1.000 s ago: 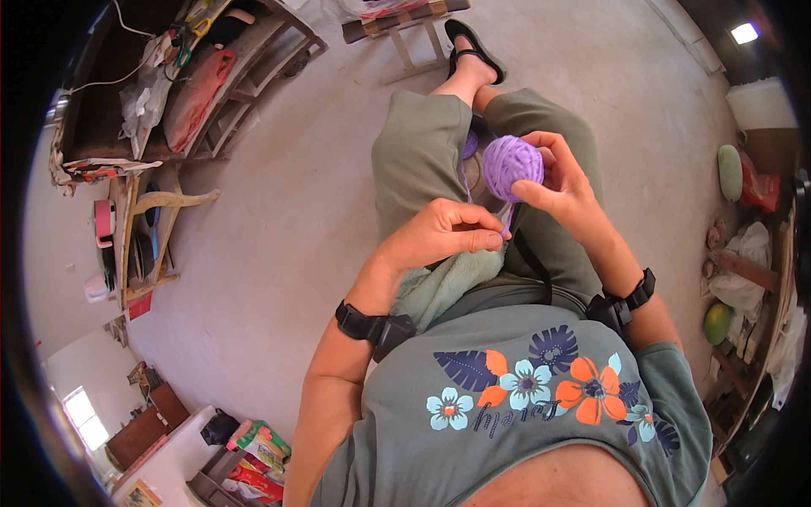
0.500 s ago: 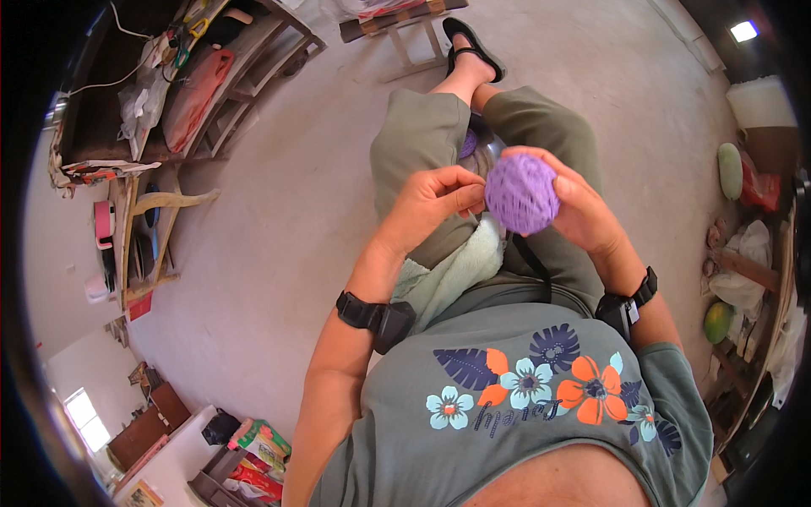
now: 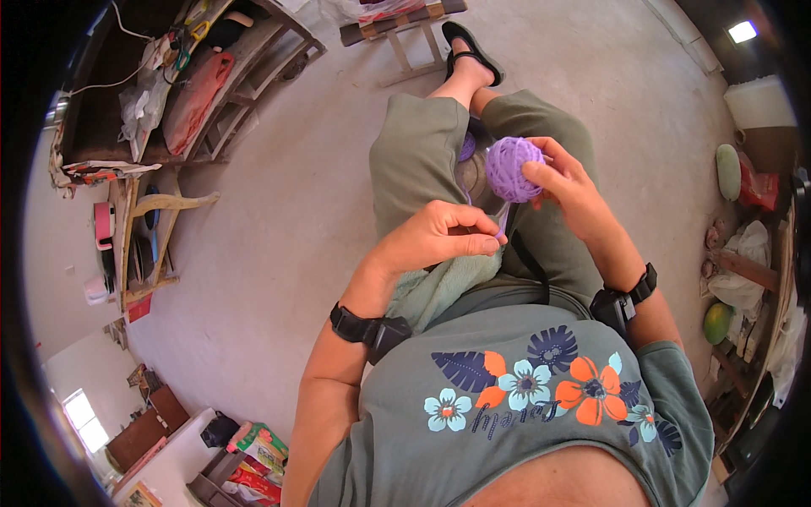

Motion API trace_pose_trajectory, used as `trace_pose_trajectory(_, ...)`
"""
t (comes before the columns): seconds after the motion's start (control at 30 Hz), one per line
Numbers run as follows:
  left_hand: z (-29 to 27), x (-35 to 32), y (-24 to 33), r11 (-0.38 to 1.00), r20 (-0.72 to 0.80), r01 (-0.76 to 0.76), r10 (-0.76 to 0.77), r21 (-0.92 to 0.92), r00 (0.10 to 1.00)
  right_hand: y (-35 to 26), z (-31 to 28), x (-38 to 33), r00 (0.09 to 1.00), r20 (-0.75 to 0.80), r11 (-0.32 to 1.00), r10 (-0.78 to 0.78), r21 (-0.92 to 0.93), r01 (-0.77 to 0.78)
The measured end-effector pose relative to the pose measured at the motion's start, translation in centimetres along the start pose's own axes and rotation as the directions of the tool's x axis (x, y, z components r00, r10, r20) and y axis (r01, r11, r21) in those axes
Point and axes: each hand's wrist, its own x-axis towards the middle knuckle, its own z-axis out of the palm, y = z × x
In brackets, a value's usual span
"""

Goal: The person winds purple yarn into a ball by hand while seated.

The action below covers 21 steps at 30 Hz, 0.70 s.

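A round ball of purple yarn point(image 3: 509, 168) sits in the fingers of my right hand point(image 3: 571, 188), held up over my lap. My left hand point(image 3: 448, 232) is lower and closer to me, its thumb and fingertips pinched on a strand of the purple yarn point(image 3: 504, 220). That strand runs up from the pinch to the underside of the ball. Beyond, between my legs, part of a second purple yarn ball point(image 3: 467, 147) shows in or by a shallow container, mostly hidden. A pale green towel point(image 3: 456, 283) lies across my lap under my left hand.
On the left stands a wooden shelf point(image 3: 245, 63) with bags and tools, and below it a wooden stool-like frame point(image 3: 173, 203). A small bench point(image 3: 405, 29) is ahead of my feet. Melons point(image 3: 728, 173), bags and boards line the right side.
My left hand has come down and toward me, drawing the strand away from the ball. My right hand has shifted the ball slightly up and left and turned it.
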Motion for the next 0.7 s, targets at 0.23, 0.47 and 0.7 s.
trace_pose_trajectory(0.23,-0.9,0.4,2.2,0.987,-0.05,-0.159,0.159,-0.014,0.986,0.5,1.0,-0.8,0.988,0.155,0.969,-0.019,-0.239,0.056)
trace_pose_trajectory(0.47,-1.5,1.4,0.3,0.996,-0.24,-0.085,0.074,-0.036,0.968,1.1,0.2,-1.3,0.902,0.431,0.999,-0.004,0.033,-0.012)
trace_pose_trajectory(0.7,-1.4,1.4,-2.9,1.0,-0.227,-0.016,0.015,-0.001,0.974,-0.4,0.3,-0.7,0.951,0.255,0.945,-0.173,0.315,0.087)
